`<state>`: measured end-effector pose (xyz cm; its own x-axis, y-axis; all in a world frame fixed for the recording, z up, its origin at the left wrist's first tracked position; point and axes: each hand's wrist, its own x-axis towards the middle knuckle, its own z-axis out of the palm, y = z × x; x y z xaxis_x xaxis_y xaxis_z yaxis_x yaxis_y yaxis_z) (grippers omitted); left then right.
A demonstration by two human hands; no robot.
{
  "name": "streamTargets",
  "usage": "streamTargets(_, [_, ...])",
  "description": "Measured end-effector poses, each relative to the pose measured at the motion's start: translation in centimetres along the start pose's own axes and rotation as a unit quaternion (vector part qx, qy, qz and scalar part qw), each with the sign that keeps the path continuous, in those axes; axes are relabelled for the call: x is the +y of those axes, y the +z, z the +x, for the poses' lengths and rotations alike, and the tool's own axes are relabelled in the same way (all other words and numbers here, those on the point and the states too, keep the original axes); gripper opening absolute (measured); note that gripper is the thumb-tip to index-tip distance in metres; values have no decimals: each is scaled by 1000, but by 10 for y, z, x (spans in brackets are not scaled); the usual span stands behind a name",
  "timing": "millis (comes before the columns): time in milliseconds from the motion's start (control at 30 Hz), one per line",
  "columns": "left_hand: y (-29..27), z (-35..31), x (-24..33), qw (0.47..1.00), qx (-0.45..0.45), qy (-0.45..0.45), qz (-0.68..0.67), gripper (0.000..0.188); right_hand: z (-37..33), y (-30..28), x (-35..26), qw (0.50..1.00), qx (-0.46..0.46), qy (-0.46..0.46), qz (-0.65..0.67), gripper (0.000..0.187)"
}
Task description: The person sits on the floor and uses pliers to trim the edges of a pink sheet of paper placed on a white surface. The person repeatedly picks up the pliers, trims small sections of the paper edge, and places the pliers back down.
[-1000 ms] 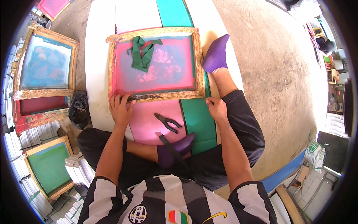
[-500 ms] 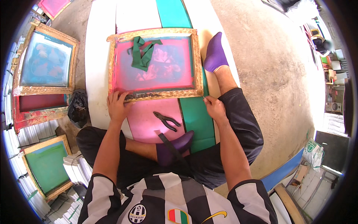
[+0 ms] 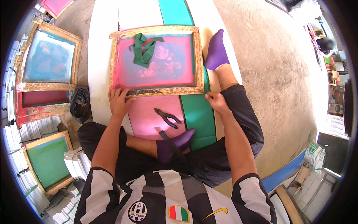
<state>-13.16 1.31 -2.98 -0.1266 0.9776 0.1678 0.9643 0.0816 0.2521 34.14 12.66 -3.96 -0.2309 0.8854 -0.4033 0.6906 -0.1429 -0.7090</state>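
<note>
— Location of the framed screen [image 3: 164, 76]?
— Flat on the bench [image 3: 101, 56], ahead of both hands, with pink and blue mesh inside a worn wooden surround.
— Condition of the left hand [image 3: 119, 104]?
— Fingers spread wide, resting over the near-left corner of the wood.
— And the right hand [image 3: 217, 102]?
— Just beside the near-right corner, fingers curled in to the thumb. Anything pinched there: too small to tell.
— List the loose items.
— Green cloth [image 3: 143, 58], crumpled, on the mesh toward the far left. Dark pliers [image 3: 163, 114], handles parted, on the pink panel [image 3: 141, 115], between screen and purple sock [image 3: 181, 143].
— Left of the bench?
— Black plastic bag [image 3: 80, 106], close alongside; blue-meshed screen [image 3: 48, 61] farther out, tilted above a red-painted frame [image 3: 39, 108].
</note>
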Motion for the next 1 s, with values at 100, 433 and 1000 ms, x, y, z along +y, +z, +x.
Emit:
streamTargets(100, [0, -1, 0, 1000, 9, 5, 5, 54, 7, -2, 5, 999, -39, 17, 24, 27])
streamTargets(433, [2, -1, -2, 1000, 19, 13, 3, 55, 15, -9, 3, 981, -108, 105, 121, 29])
streamTargets(1000, [2, -1, -2, 1000, 0, -7, -10, 54, -5, -4, -12, 999, 20, -25, -16, 25])
